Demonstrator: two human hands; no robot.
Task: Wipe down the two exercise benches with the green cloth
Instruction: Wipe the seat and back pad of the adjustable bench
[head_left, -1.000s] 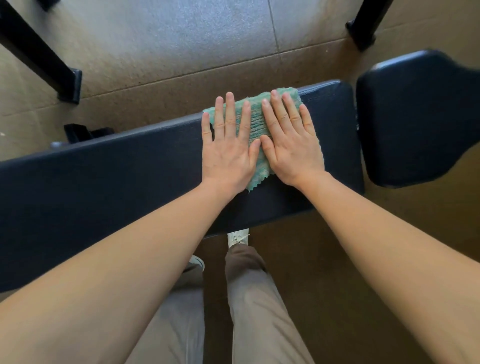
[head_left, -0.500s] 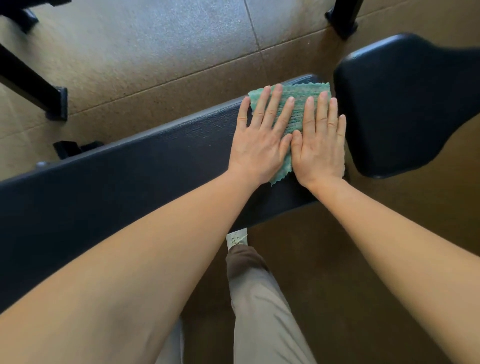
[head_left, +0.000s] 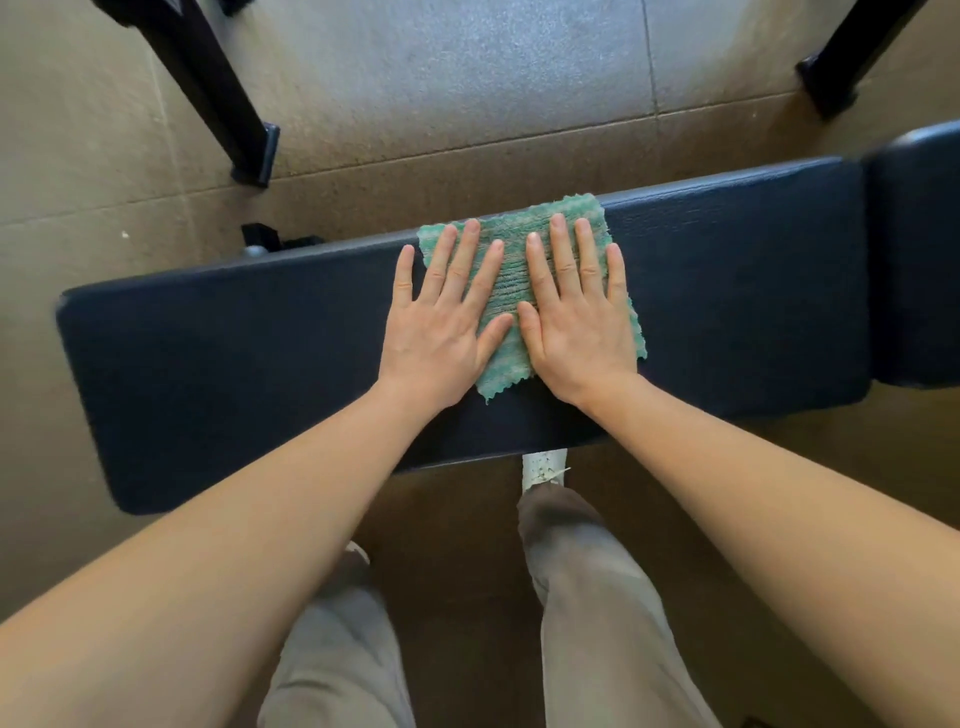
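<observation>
Left end of the long dark navy padded vinyl bench (head_left: 234, 364) is bare. Left hand (head_left: 441, 332) is flat, fingers spread, palm down, gripping nothing, pinning the left part of the thin green waffle-weave cloth (head_left: 506, 283); little finger sits on bare pad. Right hand (head_left: 576, 325) same: open, flat, pressing the cloth's right half, thumbs nearly touching.

Cloth lies mid-bench, far edge at the pad's far edge. It looks light, limp, prone to bunching, so flat palm pressure beats pinching. Vinyl looks firm and smooth; cloth should slide easily.

Further right, a second dark padded section (head_left: 919, 260) abuts the bench. Beyond: speckled brown rubber floor (head_left: 467, 93), black metal frame legs (head_left: 223, 104).
</observation>
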